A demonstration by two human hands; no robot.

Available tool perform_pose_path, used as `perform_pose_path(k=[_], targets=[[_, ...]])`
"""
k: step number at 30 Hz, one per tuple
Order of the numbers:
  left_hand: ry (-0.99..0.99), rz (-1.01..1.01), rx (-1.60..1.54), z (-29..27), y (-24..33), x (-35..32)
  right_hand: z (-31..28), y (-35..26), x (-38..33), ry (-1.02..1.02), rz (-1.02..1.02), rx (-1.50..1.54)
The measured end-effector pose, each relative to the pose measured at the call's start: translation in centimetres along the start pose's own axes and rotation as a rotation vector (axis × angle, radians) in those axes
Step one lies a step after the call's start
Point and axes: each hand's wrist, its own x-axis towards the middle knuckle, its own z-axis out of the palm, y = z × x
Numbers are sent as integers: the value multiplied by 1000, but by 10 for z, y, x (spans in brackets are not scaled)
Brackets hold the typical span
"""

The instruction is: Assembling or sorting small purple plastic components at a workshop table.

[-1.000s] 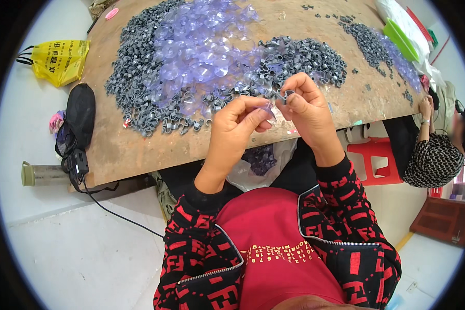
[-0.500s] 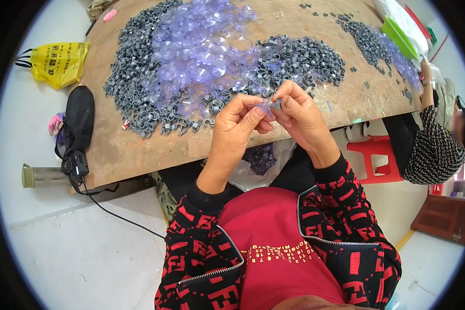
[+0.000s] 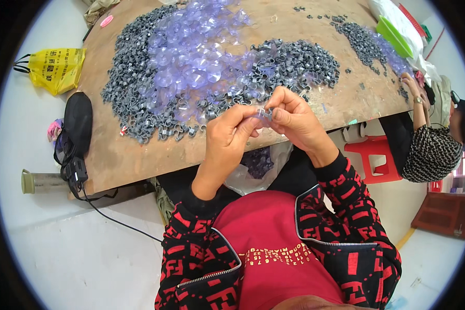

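Item: small clear suction cup with grey clip [image 3: 264, 113], pinched between the fingertips of both hands, above the near edge of the wooden table [image 3: 139, 160]. Left hand [image 3: 231, 137]: fingers closed on the piece from the left. Right hand [image 3: 293, 118]: fingers closed on it from the right. Just beyond the grip: heap of grey clips [image 3: 294, 64]; beyond and left, pile of clear violet suction cups [image 3: 191, 57]. Below the hands: plastic bag [image 3: 258, 165]. Far right: another person's hand [image 3: 409, 81].

The small part [image 3: 264, 113] pinched between both hands is mostly hidden by fingertips [image 3: 277, 114].
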Motion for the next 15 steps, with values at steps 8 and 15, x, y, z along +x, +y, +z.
perform_pose_path(k=[8,15], targets=[[-331,18,172,-14,9,5,-19,-27,-10,-167,238,-311],[-553,-502,-322,-18,8,4,-7,-49,-12,-401,-97,-949]])
